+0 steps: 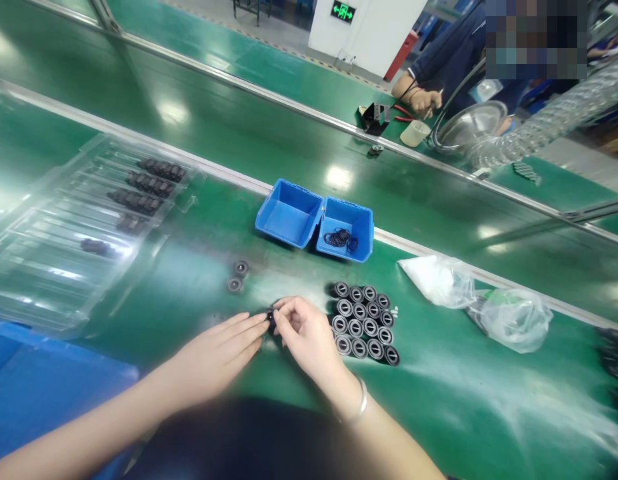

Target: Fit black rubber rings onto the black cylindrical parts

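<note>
My left hand (216, 357) reaches in from the lower left, its fingers together and their tips against a small black part (270, 317). On the other side, my right hand (306, 333) pinches that same part between thumb and fingers. Two round black parts (237, 277) rest on the green table just above my left hand. Right of my right hand stand several black cylindrical parts (365, 320) in close rows, with slotted round tops. A few tiny white pieces (395, 311) lie beside them.
Two blue bins (291, 213) stand at the table's back, the right one holding black rings (340, 238). A clear tray (63, 260) with dark parts lies left, above a blue container (53, 393). Plastic bags (513, 320) lie right. Across the rail, a person's hand (423, 100) shows.
</note>
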Available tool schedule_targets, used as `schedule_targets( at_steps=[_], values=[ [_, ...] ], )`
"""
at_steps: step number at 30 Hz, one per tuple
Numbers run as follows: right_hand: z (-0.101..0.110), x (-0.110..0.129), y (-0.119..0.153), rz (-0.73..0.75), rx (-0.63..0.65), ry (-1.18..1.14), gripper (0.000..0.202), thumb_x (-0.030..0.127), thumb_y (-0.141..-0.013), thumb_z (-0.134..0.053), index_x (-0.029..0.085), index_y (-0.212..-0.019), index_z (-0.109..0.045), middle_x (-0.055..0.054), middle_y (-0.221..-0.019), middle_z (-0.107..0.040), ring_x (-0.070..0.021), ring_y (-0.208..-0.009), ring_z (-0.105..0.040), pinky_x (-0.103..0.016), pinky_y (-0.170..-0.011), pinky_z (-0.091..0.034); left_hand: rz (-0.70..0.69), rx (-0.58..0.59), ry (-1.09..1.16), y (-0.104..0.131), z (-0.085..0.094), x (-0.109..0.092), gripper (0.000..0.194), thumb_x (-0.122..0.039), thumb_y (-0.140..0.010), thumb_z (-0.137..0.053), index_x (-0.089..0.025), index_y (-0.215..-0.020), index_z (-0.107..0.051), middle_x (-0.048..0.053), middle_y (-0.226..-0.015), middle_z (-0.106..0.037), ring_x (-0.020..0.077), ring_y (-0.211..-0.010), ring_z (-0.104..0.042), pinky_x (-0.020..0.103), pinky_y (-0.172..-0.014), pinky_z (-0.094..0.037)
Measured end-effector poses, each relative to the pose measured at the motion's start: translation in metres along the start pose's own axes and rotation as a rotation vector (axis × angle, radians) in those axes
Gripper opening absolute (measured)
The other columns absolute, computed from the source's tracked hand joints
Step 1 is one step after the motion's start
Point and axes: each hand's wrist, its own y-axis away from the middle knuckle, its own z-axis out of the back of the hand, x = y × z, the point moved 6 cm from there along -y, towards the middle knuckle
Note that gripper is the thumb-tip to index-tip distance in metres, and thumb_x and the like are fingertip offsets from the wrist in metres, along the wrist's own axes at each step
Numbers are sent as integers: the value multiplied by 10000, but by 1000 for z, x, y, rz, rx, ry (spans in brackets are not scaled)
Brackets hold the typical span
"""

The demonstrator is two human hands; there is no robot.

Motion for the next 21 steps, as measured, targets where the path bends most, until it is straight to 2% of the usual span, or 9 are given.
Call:
schedule_targets(
  at_steps=[8, 15, 21],
  values=[
    [-2, -1, 3, -10, -1, -10, 179, 292, -903, -553, 191, -760, -520, -102, -1073, -638, -86, -546, -580, -236, -471, -487, 56, 27, -21, 20, 4, 7, 322, -62, -972, -387, -110, -1171, -635, 131, -1245, -672, 231, -1284, -540, 420, -1095, -459],
    [-6, -4, 1, -18, 24, -24, 170, 282, -903, -544, 196, -761, -508, -74, -1020, -651, -92, -572, -592, -231, -493, -508, -20, 57, -43, 7, 2, -2, 323, -51, -948, -396, -78, -1168, -630, 148, -1269, -655, 242, -1338, -481, 415, -1115, -439],
    [-10, -8, 3, -46, 31, -100, 170, 304, -902, -561, 191, -784, -515, -76, -1021, -649, -91, -579, -613, -221, -485, -525, -48, 89, -97, 4, 2, -3, 348, -57, -946, -354, -73, -1136, -645, 139, -1246, -670, 243, -1282, -541, 410, -1092, -459]
  ],
)
